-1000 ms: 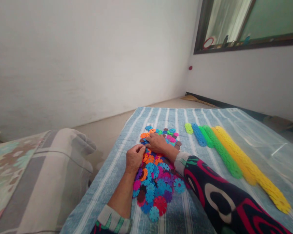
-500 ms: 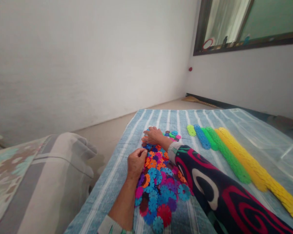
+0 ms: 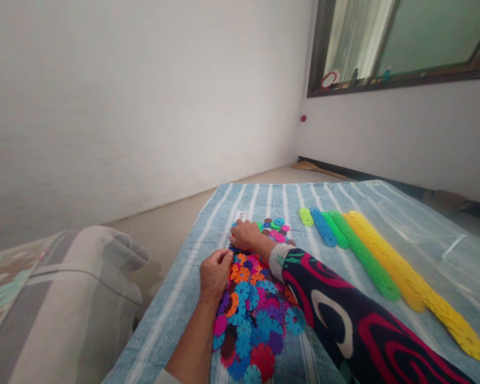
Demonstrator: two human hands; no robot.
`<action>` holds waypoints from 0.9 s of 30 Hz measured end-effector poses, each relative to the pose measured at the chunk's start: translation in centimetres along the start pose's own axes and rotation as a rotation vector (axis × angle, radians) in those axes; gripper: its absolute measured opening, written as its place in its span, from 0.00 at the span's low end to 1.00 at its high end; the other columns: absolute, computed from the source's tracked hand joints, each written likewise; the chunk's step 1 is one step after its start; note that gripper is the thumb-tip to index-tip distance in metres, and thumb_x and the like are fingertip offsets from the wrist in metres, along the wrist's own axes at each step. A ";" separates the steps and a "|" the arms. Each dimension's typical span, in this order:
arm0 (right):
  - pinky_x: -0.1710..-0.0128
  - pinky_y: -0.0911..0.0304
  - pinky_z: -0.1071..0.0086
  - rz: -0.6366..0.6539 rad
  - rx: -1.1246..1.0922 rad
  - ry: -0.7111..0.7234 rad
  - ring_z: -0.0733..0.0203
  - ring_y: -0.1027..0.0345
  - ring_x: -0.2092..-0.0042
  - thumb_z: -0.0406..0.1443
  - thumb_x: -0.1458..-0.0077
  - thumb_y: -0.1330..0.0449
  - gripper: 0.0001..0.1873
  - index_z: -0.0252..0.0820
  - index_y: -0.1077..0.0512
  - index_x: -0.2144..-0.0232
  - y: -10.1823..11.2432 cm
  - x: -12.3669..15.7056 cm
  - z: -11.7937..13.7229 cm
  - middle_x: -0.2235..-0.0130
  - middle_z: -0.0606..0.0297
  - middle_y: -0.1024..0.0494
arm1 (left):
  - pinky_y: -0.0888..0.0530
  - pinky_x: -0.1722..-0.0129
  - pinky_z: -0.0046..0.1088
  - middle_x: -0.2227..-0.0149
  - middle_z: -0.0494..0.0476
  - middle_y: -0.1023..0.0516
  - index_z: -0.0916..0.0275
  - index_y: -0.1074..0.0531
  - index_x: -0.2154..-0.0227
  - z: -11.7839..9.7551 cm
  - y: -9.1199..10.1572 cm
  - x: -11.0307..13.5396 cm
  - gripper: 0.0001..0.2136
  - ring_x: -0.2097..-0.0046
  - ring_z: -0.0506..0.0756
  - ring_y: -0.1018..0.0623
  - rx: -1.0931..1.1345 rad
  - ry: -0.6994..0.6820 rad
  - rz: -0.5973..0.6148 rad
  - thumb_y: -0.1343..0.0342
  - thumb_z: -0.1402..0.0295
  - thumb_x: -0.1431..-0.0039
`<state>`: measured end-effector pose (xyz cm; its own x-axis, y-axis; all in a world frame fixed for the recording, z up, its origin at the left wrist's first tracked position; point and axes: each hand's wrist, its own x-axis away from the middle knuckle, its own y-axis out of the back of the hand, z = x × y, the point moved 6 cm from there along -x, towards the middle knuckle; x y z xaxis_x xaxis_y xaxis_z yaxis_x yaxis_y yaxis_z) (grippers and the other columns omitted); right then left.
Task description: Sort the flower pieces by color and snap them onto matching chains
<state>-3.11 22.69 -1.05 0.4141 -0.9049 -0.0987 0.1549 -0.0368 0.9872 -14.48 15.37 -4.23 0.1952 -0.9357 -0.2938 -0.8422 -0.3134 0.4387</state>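
A heap of colourful notched plastic discs (image 3: 244, 304) lies on the striped blue cloth, in blue, orange, purple, pink and brown. At its left edge is my left hand (image 3: 216, 274), thumb and index finger pinched together; what they hold, if anything, is hidden. My right hand (image 3: 246, 236) reaches across the far part of the heap, fingers curled down among the discs with their tips out of sight. To the right lie rows of overlapping discs sorted by colour: a short lime row (image 3: 305, 216), a blue row (image 3: 323, 227), green rows (image 3: 364, 256) and long yellow rows (image 3: 416, 282).
A clear plastic container (image 3: 460, 256) stands on the right of the striped cloth (image 3: 172, 314). To the left is a grey and beige fabric-covered piece (image 3: 92, 288). A broom (image 3: 316, 169) lies on the floor by the wall, below a window (image 3: 408, 42).
The view has swung slightly right, so things appear further left. My right hand's fingers have curled down more, and a white label with letters now shows beyond it. My left hand keeps its pinch.
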 end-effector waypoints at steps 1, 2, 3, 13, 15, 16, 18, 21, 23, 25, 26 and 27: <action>0.56 0.34 0.53 -0.003 0.007 -0.014 0.46 0.33 0.51 0.44 0.40 0.51 0.19 0.41 0.27 0.55 0.1 0.4 -0.3 0.50 0.51 0.30 | 0.29 0.69 0.26 0.75 0.50 0.21 0.62 0.23 0.73 0.0 0.0 0.0 0.13 0.71 0.54 0.24 -0.002 -0.002 0.002 0.47 0.58 0.51; 0.57 0.34 0.53 -0.006 0.014 -0.028 0.46 0.32 0.51 0.44 0.39 0.51 0.19 0.40 0.27 0.55 0.2 0.9 -0.5 0.50 0.50 0.30 | 0.29 0.69 0.26 0.75 0.50 0.21 0.62 0.23 0.73 0.0 0.0 0.0 0.13 0.71 0.54 0.24 -0.004 -0.005 0.004 0.46 0.58 0.51; 0.57 0.34 0.53 -0.008 0.021 -0.040 0.45 0.32 0.52 0.43 0.39 0.51 0.20 0.39 0.27 0.55 0.4 1.4 -0.8 0.51 0.49 0.30 | 0.29 0.69 0.25 0.75 0.50 0.21 0.62 0.23 0.73 -0.1 0.0 0.0 0.13 0.70 0.53 0.23 -0.006 -0.007 0.003 0.46 0.58 0.51; 0.57 0.35 0.59 -0.003 0.015 0.021 0.48 0.33 0.52 0.47 0.38 0.53 0.21 0.42 0.26 0.58 1.0 7.9 -1.4 0.55 0.53 0.26 | 0.29 0.68 0.26 0.76 0.51 0.21 0.62 0.23 0.74 -1.2 0.2 -0.1 0.13 0.71 0.53 0.24 -0.041 -0.038 -0.002 0.47 0.59 0.52; 0.56 0.36 0.61 -0.012 -0.011 0.065 0.51 0.33 0.53 0.47 0.37 0.54 0.21 0.43 0.26 0.59 1.2 9.1 -1.3 0.57 0.55 0.26 | 0.29 0.68 0.26 0.75 0.51 0.21 0.62 0.23 0.74 -1.1 0.1 -0.1 0.13 0.71 0.53 0.24 -0.050 -0.044 0.001 0.47 0.59 0.52; 0.56 0.37 0.62 -0.014 -0.023 0.076 0.53 0.33 0.54 0.46 0.37 0.54 0.20 0.43 0.26 0.60 1.4 9.5 -1.4 0.57 0.56 0.25 | 0.29 0.68 0.26 0.75 0.51 0.21 0.62 0.23 0.73 -1.1 0.1 -0.1 0.12 0.71 0.53 0.24 -0.057 -0.046 -0.002 0.47 0.59 0.52; 0.54 0.39 0.64 -0.021 -0.036 0.042 0.55 0.33 0.53 0.44 0.37 0.53 0.18 0.43 0.26 0.60 1.8 9.7 -2.4 0.57 0.57 0.25 | 0.29 0.68 0.26 0.75 0.51 0.21 0.61 0.23 0.73 -1.0 0.1 -0.1 0.12 0.71 0.54 0.24 -0.070 -0.048 -0.008 0.47 0.59 0.52; 0.51 0.41 0.62 -0.054 -0.028 -0.109 0.54 0.37 0.49 0.42 0.38 0.51 0.16 0.43 0.27 0.57 2.5 9.0 -5.4 0.53 0.56 0.28 | 0.29 0.68 0.25 0.74 0.51 0.21 0.61 0.23 0.73 -0.9 0.0 -0.2 0.12 0.71 0.54 0.24 -0.072 -0.044 0.004 0.47 0.59 0.51; 0.52 0.40 0.60 -0.068 -0.024 -0.195 0.51 0.38 0.48 0.42 0.37 0.52 0.18 0.41 0.30 0.53 2.5 8.3 -7.2 0.50 0.53 0.30 | 0.29 0.68 0.25 0.74 0.51 0.21 0.61 0.23 0.73 -0.8 0.0 -0.2 0.12 0.71 0.53 0.24 -0.069 -0.042 0.013 0.47 0.59 0.51; 0.54 0.39 0.58 -0.061 -0.028 -0.238 0.49 0.38 0.48 0.44 0.37 0.53 0.20 0.40 0.30 0.51 2.1 7.8 -8.1 0.50 0.51 0.31 | 0.29 0.68 0.25 0.74 0.50 0.21 0.61 0.23 0.73 -0.7 0.0 -0.2 0.12 0.70 0.54 0.24 -0.069 -0.041 0.013 0.47 0.59 0.52; 0.55 0.39 0.58 -0.051 -0.033 -0.242 0.48 0.38 0.48 0.45 0.37 0.54 0.21 0.40 0.30 0.52 1.9 7.7 -8.2 0.50 0.51 0.30 | 0.29 0.68 0.25 0.74 0.50 0.21 0.61 0.23 0.73 -0.7 0.0 -0.3 0.13 0.70 0.54 0.24 -0.069 -0.041 0.012 0.47 0.59 0.52; 0.54 0.40 0.58 -0.040 -0.039 -0.233 0.48 0.39 0.48 0.46 0.37 0.54 0.22 0.40 0.29 0.53 1.6 7.7 -7.9 0.51 0.51 0.30 | 0.29 0.68 0.25 0.74 0.50 0.21 0.61 0.23 0.73 -0.6 -0.1 -0.3 0.13 0.70 0.54 0.24 -0.069 -0.039 0.014 0.47 0.58 0.52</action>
<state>7.46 19.00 -1.23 0.1890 -0.9767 -0.1016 0.2038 -0.0622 0.9770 -14.21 15.58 -3.70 0.1629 -0.9334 -0.3197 -0.8080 -0.3122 0.4997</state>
